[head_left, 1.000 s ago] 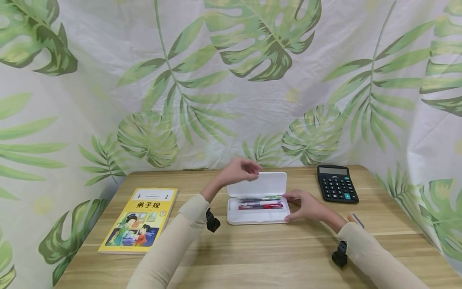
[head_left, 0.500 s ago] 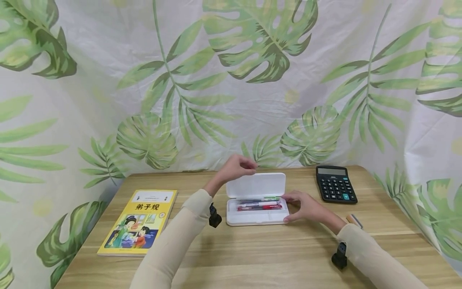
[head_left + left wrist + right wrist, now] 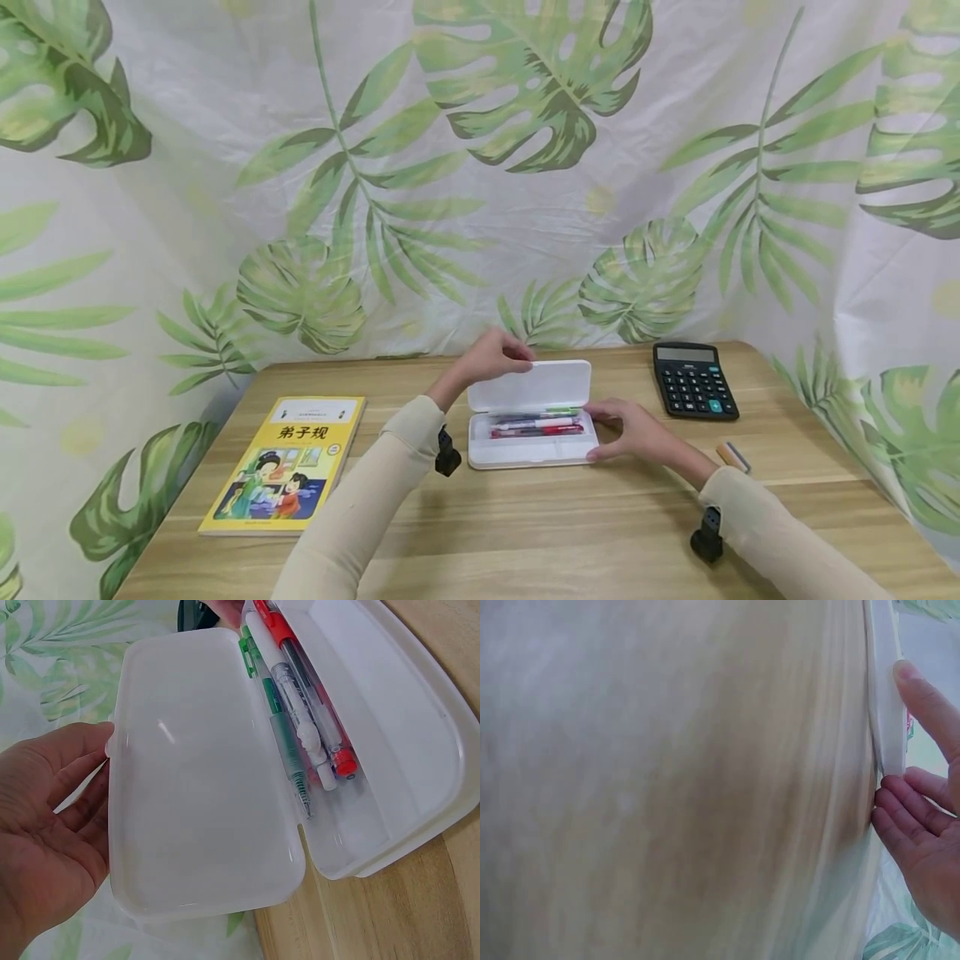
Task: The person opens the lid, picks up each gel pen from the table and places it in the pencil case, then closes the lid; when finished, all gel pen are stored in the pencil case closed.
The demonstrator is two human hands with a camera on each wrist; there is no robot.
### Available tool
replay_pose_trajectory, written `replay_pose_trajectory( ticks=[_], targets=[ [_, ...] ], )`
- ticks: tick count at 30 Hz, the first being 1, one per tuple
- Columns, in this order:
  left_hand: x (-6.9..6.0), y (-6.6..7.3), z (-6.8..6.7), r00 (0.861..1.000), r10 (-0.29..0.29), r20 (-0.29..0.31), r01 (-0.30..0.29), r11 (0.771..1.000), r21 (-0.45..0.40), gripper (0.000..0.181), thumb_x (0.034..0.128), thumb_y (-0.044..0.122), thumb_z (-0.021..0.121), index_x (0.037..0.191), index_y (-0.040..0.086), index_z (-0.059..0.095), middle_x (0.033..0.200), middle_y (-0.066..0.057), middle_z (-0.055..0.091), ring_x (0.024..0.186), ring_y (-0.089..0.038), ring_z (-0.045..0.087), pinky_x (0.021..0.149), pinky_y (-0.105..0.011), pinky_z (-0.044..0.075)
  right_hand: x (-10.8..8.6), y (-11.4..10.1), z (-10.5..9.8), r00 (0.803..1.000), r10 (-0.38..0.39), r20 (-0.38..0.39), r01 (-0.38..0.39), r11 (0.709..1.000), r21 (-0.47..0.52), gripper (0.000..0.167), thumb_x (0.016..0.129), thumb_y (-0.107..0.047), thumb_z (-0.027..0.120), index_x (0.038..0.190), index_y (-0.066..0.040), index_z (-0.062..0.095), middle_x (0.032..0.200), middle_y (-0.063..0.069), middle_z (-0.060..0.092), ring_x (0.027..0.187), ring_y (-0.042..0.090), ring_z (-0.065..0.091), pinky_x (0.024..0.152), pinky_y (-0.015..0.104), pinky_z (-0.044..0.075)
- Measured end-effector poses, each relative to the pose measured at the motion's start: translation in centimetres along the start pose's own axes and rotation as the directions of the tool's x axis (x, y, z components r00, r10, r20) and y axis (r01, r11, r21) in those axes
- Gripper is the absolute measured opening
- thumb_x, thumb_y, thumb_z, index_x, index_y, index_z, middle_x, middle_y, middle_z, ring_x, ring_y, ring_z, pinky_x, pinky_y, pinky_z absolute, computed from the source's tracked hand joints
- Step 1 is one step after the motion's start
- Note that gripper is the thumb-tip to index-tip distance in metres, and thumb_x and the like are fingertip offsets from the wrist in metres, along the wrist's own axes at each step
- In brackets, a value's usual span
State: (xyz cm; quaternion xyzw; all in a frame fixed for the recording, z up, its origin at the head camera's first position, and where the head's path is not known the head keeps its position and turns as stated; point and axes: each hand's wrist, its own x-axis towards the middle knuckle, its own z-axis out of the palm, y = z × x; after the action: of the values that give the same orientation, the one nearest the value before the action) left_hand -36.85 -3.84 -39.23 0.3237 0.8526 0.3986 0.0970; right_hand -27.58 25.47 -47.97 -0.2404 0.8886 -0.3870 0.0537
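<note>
A white pencil case [image 3: 536, 452] lies on the table with its lid [image 3: 206, 780] raised. In its tray are a green pen [image 3: 281, 742], a white pen [image 3: 300, 712] and a red-capped pen [image 3: 311, 682]. My left hand [image 3: 493, 357] holds the lid's free edge, some fingers partly hidden behind it in the left wrist view. At the case's right end, my right hand [image 3: 633, 433] grips the side, thumb near the front corner and the other fingers farther back. The right wrist view shows the thumb [image 3: 930, 709] on the case's white wall.
A yellow book [image 3: 285, 467] lies on the table [image 3: 525, 533] at the left. A black calculator [image 3: 693, 381] sits at the back right. Nearer the right forearm is a small orange-and-blue object [image 3: 733, 457], perhaps an eraser. A leaf-patterned curtain [image 3: 420, 167] hangs behind the table.
My left hand, above the lid's top edge half a second ago, has come down slightly onto it. The right hand stays at the case's end. The whole view has shifted a little.
</note>
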Motion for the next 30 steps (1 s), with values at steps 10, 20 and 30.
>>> replay_pose_trajectory(
  ticks=[10,20,30],
  targets=[
    [-0.5,0.3,-0.2,0.999,-0.005,0.052,0.005,1.000,0.000,0.017,0.0933,0.011,0.073,0.107,0.003,0.078,0.103,-0.011,0.078,0.091,-0.014,0.072,0.082,-0.025,0.058,-0.1,-0.3,0.1,0.999,0.033,0.005,-0.033,0.999,-0.018,0.079,0.073,-0.028,0.092,0.136,0.006,0.059,0.122,0.017,0.067,0.118,0.036,0.063,0.104,0.051,0.051],
    [-1.0,1.3,-0.4,0.989,0.007,0.149,-0.010,1.000,0.023,0.019,0.0933,0.013,0.073,0.110,0.005,0.078,0.108,-0.008,0.078,0.096,-0.012,0.073,0.086,-0.025,0.058,-0.1,-0.6,-0.2,0.999,0.040,0.011,-0.039,0.999,-0.026,0.078,0.073,-0.026,0.093,0.135,0.008,0.059,0.121,0.018,0.067,0.114,0.033,0.063,0.102,0.050,0.053],
    [-2.0,1.9,0.0,0.976,0.007,0.217,-0.009,1.000,0.009,0.019,0.0892,0.009,0.076,0.107,0.004,0.078,0.103,-0.008,0.079,0.090,-0.010,0.072,0.083,-0.022,0.058,0.1,-0.8,-0.2,0.998,0.067,0.016,-0.067,0.998,0.007,0.076,0.073,-0.023,0.093,0.133,0.010,0.059,0.121,0.020,0.065,0.112,0.032,0.062,0.101,0.049,0.053]
  ],
)
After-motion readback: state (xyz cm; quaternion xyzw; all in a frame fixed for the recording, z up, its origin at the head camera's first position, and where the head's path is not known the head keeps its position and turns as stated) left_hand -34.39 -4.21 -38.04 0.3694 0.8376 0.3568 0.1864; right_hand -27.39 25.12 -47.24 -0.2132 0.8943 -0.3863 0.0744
